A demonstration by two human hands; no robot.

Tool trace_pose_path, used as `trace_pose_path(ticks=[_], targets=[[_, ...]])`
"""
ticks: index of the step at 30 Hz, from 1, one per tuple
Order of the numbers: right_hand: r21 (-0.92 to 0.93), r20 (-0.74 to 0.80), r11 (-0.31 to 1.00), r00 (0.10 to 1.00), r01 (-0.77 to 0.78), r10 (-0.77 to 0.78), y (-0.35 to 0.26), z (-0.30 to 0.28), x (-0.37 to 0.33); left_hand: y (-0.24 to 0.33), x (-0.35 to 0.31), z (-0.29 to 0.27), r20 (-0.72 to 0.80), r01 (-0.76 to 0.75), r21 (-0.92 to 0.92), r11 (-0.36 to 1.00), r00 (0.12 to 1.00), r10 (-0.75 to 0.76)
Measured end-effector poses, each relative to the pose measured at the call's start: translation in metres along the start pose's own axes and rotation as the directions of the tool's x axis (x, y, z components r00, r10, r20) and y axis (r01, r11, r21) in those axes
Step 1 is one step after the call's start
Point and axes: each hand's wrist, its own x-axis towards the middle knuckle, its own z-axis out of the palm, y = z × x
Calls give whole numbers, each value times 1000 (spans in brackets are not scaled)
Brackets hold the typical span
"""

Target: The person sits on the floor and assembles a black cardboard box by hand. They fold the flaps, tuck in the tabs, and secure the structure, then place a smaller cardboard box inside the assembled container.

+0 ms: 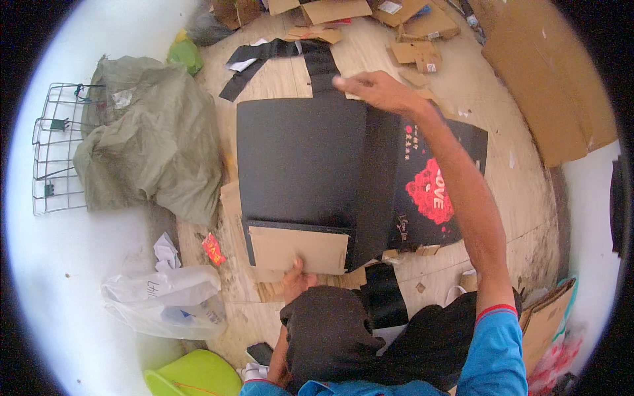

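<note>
A large folded black cardboard box (300, 158) lies on the floor in front of me. Its right panel (432, 178) carries a red heart-like print and pale lettering. Along its near side is a plain brown flap (297, 249). My left hand (298, 284) grips this near edge, thumb on top and the other fingers hidden beneath. My right hand (376, 89) reaches across to the box's far edge, fingers drawn together and slightly blurred at the tips; what is between them cannot be made out. Just beyond lie strips of black sheet (320, 66).
A grey-green sack (155, 138) and a wire rack (59, 152) stand at left. Nearer are a clear plastic bag (168, 300) and a lime-green basin (195, 375). Cardboard pieces (416, 26) lie at the back; a big brown sheet (548, 86) leans at right.
</note>
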Motion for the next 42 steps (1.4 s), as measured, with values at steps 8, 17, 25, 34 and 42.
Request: trace_pose_path(ticks=[8,17,25,34,42], targets=[[43,133,970,963,-240,233,3,-12,6,-1,9,-17,-65,-85,126,988,993,94],[130,-237,915,908,381,-344,0,41,-3,6,8,6,-204,112,143,983,976,-82],[-609,162,608,830,510,-534,48,135,-80,-12,21,-8,-92,-21,64,998,995,27],[-375,180,826,907,421,-380,42,129,-78,-16,21,4,-110,-23,25,999,994,25],[-431,-49,763,832,482,-553,17,129,-72,-15,16,-9,-13,-14,-124,992,1000,12]])
